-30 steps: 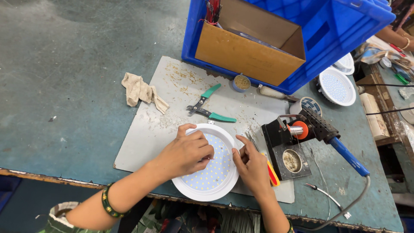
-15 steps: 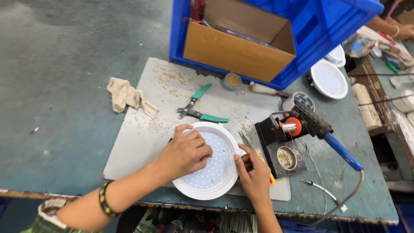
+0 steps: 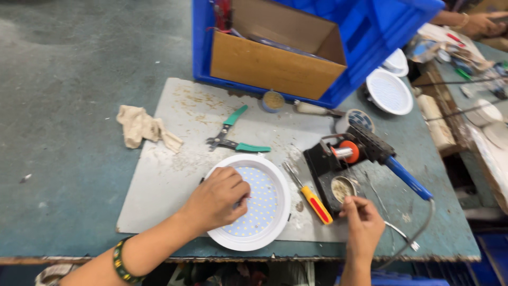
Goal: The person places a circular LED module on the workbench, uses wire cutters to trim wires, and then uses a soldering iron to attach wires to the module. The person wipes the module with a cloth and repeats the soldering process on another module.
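A round white lamp panel [image 3: 260, 207] studded with small yellow diodes lies face up on a grey board [image 3: 174, 164]. My left hand [image 3: 216, 198] rests on its left half, fingers curled onto the diodes. My right hand [image 3: 362, 222] hovers to the right of the panel, fingertips pinched together just below a small round tin [image 3: 341, 189] on a black stand; whether it grips anything I cannot tell. A yellow and red screwdriver [image 3: 313, 201] lies between the panel and that hand.
A blue-handled soldering iron [image 3: 394, 168] sits on its black stand [image 3: 330, 164]. Green-handled pliers [image 3: 233, 139] and a crumpled rag [image 3: 143, 127] lie on the board. Behind stands a blue crate [image 3: 370, 37] with a cardboard box [image 3: 275, 53]. Another person's hand [image 3: 479, 22] is at top right.
My right hand has left the panel's right rim and moved right, toward the tin on the stand. The screwdriver now shows uncovered. My left hand stays on the panel.
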